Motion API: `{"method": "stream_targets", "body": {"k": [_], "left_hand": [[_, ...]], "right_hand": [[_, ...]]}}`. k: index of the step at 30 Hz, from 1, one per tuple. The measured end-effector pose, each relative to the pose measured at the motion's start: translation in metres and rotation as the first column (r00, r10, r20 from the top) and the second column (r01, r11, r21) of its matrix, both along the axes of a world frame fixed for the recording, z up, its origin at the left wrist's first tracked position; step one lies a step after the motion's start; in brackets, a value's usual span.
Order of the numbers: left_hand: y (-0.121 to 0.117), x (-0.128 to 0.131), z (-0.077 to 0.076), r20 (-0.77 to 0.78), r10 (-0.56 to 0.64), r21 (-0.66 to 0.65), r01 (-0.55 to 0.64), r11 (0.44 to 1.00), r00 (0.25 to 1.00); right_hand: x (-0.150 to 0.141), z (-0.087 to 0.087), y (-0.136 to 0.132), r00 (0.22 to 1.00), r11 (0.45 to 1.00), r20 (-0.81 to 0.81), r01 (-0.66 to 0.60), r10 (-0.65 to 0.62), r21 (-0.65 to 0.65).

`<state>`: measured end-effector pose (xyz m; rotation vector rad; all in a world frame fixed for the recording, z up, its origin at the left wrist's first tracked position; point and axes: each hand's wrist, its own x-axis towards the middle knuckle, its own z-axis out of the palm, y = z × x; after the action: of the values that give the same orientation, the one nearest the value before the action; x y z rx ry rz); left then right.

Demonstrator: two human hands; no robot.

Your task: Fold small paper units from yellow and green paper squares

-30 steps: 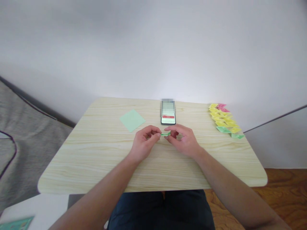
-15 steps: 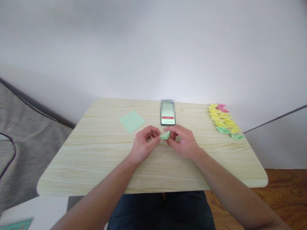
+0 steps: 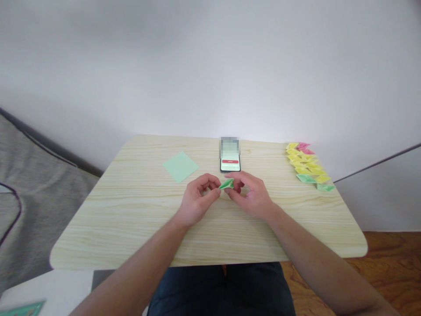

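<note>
Between my two hands is a small folded green paper [image 3: 226, 184], its folds spread so that a darker green inside shows. My left hand [image 3: 199, 196] pinches its left tip between thumb and fingers. At the other end, the thumb and fingers of my right hand [image 3: 251, 192] are closed on its right side. A flat square of light green paper [image 3: 180, 166] lies to the left, beyond my left hand. Just past the folded paper lies a phone [image 3: 230, 154] with a lit screen, partly blurred out.
Folded yellow, pink and green paper pieces [image 3: 305, 163] stand in overlapping rows at the table's right side. The wood-grain table [image 3: 131, 219] meets a white wall [image 3: 210, 70] at the back. Grey cloth [image 3: 42, 206] hangs at the left.
The folded green paper was thin and nearly edge-on; it has tilted and its folds have spread apart, showing the inside. Both hands have stayed almost in place.
</note>
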<state>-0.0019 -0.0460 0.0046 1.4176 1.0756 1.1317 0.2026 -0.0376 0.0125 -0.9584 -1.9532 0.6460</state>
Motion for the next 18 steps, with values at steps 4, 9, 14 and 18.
{"method": "stream_targets", "body": {"k": [4, 9, 14, 18], "left_hand": [[0.0002, 0.0008, -0.0004, 0.028, -0.007, -0.019, 0.007, 1.0, 1.0], [0.0015, 0.003, -0.0017, 0.035, 0.014, -0.028, -0.013, 1.0, 0.999], [0.0023, 0.004, -0.0037, 0.029, 0.049, -0.028, -0.048, 0.998, 0.998], [0.0015, 0.0067, -0.0019, 0.024, 0.083, -0.029, -0.083, 0.996, 0.996]], "right_hand": [[0.0001, -0.0001, -0.0012, 1.0, 1.0, 0.014, -0.001, 0.001, 0.001], [0.0004, -0.0029, -0.0015, 0.994, 0.998, 0.109, 0.014, -0.021, 0.067], [-0.001, -0.0007, -0.0026, 0.974, 0.972, 0.219, 0.008, -0.061, 0.236], [-0.0015, 0.001, -0.0023, 0.958, 0.947, 0.276, -0.012, -0.081, 0.321]]}}
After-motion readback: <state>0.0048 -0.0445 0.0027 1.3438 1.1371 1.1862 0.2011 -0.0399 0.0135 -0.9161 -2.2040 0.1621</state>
